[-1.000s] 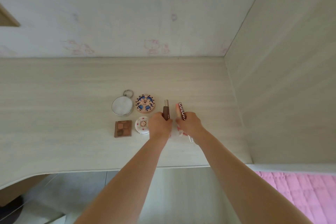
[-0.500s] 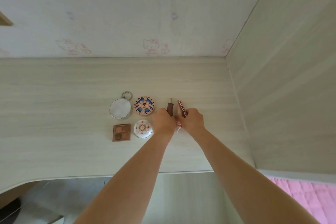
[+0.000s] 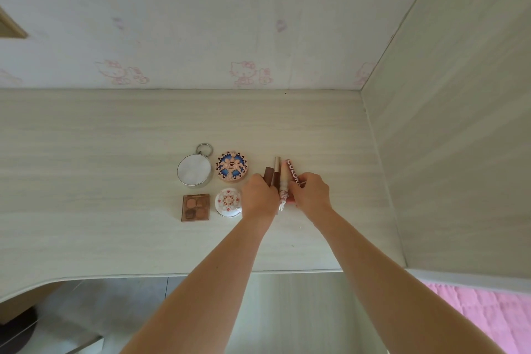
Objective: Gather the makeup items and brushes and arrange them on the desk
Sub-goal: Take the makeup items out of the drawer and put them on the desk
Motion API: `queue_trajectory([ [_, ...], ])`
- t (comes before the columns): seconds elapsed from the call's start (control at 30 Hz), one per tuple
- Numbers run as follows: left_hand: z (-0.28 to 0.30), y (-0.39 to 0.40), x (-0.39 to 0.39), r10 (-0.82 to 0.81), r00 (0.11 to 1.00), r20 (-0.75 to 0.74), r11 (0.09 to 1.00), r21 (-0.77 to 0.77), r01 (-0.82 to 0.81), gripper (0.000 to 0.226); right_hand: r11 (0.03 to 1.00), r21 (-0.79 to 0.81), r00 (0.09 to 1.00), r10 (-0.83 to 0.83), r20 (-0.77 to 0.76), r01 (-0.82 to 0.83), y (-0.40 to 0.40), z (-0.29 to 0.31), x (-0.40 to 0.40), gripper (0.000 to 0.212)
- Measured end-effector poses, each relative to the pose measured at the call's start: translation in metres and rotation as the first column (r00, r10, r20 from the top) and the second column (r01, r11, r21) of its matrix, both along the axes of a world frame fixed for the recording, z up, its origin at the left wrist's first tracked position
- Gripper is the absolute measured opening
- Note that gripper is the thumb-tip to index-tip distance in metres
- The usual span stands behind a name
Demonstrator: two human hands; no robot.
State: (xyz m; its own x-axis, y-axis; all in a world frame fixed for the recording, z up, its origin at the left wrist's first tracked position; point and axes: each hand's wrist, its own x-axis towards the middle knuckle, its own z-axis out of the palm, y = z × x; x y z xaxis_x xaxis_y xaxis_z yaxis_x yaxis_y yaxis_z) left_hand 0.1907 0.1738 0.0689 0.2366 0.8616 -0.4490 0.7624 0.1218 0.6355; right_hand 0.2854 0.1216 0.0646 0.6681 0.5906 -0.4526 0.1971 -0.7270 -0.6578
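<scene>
On the pale wooden desk (image 3: pixel 115 238) lie a round silver mirror with a ring (image 3: pixel 194 170), a round blue-and-peach compact (image 3: pixel 231 166), a square brown eyeshadow palette (image 3: pixel 196 207) and a small round white compact (image 3: pixel 228 202). Right of them several slim tubes lie side by side: a brown tube (image 3: pixel 273 175), a beige tube (image 3: pixel 284 178) and a dark red lettered tube (image 3: pixel 293 171). My left hand (image 3: pixel 259 195) grips the brown tube from the left. My right hand (image 3: pixel 311 194) grips the dark red tube from the right. The tubes' near ends are hidden by my hands.
A wallpapered wall (image 3: pixel 201 23) rises behind the desk and a wooden side panel (image 3: pixel 459 138) closes it on the right. The desk's front edge (image 3: pixel 172 274) runs below my forearms. A pink quilt (image 3: pixel 488 316) shows at the lower right.
Both hands have brought the tubes closer together, so they now lie touching in a tight row. The compacts, mirror and palette have not moved.
</scene>
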Motion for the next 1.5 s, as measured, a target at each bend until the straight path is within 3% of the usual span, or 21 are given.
queue_trajectory([
  [0.13, 0.0, 0.0, 0.001, 0.032, 0.999, 0.006, 0.999, -0.017, -0.032, 0.018, 0.996, 0.03, 0.996, -0.078, -0.036, 0.079, -0.001, -0.004, 0.005, 0.022],
  [0.3, 0.002, 0.001, 0.011, 0.059, 0.997, -0.044, 0.998, 0.014, -0.058, 0.026, 0.992, -0.068, 0.995, -0.102, 0.021, 0.103, 0.005, -0.012, 0.008, 0.023],
  [0.73, 0.001, 0.007, 0.01, -0.076, 0.983, -0.167, 0.995, 0.045, 0.085, 0.025, 0.984, -0.136, 0.974, 0.136, 0.18, -0.112, 0.007, -0.012, 0.012, 0.018],
  [1.2, 0.026, -0.02, -0.015, -0.079, 0.993, -0.089, 0.992, 0.096, 0.088, 0.018, 0.988, 0.043, 0.984, 0.141, 0.109, -0.146, -0.032, -0.002, 0.008, 0.024],
  [1.4, 0.036, -0.076, -0.061, -0.276, 0.96, -0.042, 0.927, 0.254, 0.277, 0.021, 0.945, 0.059, 0.92, 0.299, 0.253, -0.323, -0.1, 0.011, -0.012, 0.03],
  [1.5, 0.029, -0.114, -0.093, -0.353, 0.935, -0.033, 0.891, 0.294, 0.347, 0.022, 0.932, 0.095, 0.915, 0.317, 0.251, -0.349, -0.146, 0.009, -0.032, 0.03],
])
